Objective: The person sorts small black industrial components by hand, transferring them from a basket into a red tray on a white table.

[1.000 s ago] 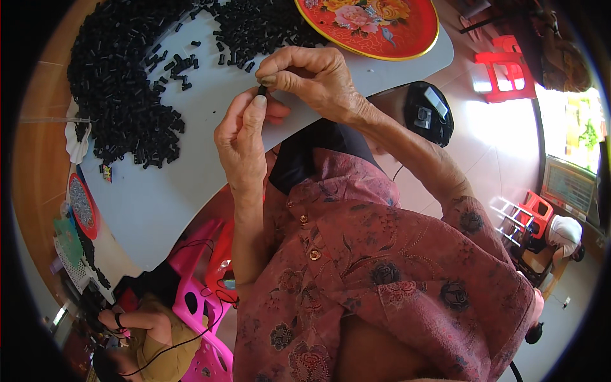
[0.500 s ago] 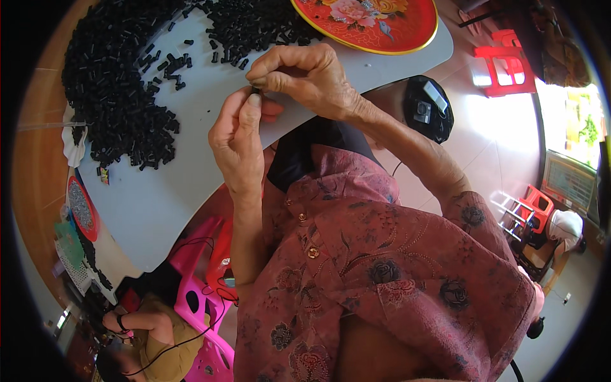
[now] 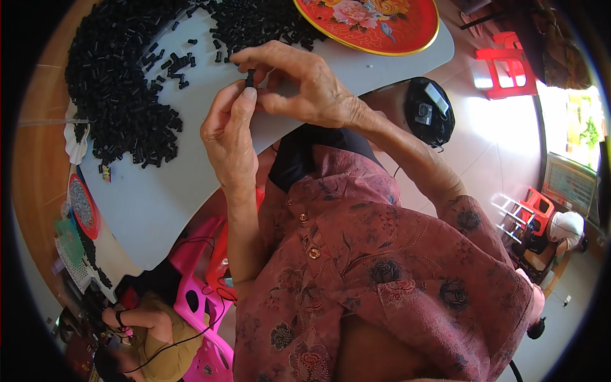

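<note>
Together, the left hand (image 3: 230, 137) and right hand (image 3: 299, 86) pinched one small black piece (image 3: 250, 78) between their fingertips, raised above the white table (image 3: 153, 204) near the black heap (image 3: 121, 95), seemingly for close fitting.

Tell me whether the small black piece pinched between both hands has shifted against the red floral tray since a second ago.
Cannot tell. The small black plastic piece sits about as far left of and below the round red floral tray as before; the camera itself shifted.

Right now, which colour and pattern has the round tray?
Red tray with flowers and a gold rim, in the head view.
</note>
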Tool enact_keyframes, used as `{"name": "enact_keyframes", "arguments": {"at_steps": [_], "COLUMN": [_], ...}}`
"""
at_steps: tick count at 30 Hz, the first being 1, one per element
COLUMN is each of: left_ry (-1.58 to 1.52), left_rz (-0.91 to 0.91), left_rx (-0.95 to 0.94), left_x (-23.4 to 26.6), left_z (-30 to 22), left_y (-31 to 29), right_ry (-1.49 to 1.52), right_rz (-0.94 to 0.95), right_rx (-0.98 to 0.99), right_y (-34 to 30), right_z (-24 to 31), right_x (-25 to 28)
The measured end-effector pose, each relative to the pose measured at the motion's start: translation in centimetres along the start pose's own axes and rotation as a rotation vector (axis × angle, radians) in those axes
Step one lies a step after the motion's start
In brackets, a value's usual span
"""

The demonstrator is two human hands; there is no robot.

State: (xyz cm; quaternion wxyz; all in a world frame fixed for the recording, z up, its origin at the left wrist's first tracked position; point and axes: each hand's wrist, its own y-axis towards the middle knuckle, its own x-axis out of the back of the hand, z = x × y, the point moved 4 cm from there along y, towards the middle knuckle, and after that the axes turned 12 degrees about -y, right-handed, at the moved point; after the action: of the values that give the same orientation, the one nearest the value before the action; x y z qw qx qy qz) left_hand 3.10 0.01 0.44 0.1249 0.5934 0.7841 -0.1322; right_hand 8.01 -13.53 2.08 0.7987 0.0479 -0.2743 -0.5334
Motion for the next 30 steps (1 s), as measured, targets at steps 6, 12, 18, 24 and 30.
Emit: {"name": "enact_keyframes", "arguments": {"at_steps": [6, 12, 18, 24, 30], "left_ry": [-0.017, 0.232, 0.079, 0.133, 0.324], "left_rz": [0.005, 0.082, 0.001, 0.014, 0.027], "left_rx": [0.039, 0.177, 0.030, -0.011, -0.205], "left_x": [-0.1, 0.0, -0.1, -0.6, -1.2], "left_z": [0.3, 0.1, 0.6, 0.4, 0.2], "left_y": [0.0, 0.4, -0.1, -0.3, -0.8], "right_ry": [-0.171, -0.122, -0.131, -0.161, -0.387], "right_rz": [-0.051, -0.063, -0.088, -0.166, -0.323], "right_rx": [0.098, 0.103, 0.020, 0.078, 0.260], "right_y": [-0.4, -0.6, -0.9, -1.3, -2.0], "right_z": [0.0, -0.2, 0.0, -0.2, 0.5], "right_x": [-0.6, -0.5, -0.4, -0.7, -1.0]}}
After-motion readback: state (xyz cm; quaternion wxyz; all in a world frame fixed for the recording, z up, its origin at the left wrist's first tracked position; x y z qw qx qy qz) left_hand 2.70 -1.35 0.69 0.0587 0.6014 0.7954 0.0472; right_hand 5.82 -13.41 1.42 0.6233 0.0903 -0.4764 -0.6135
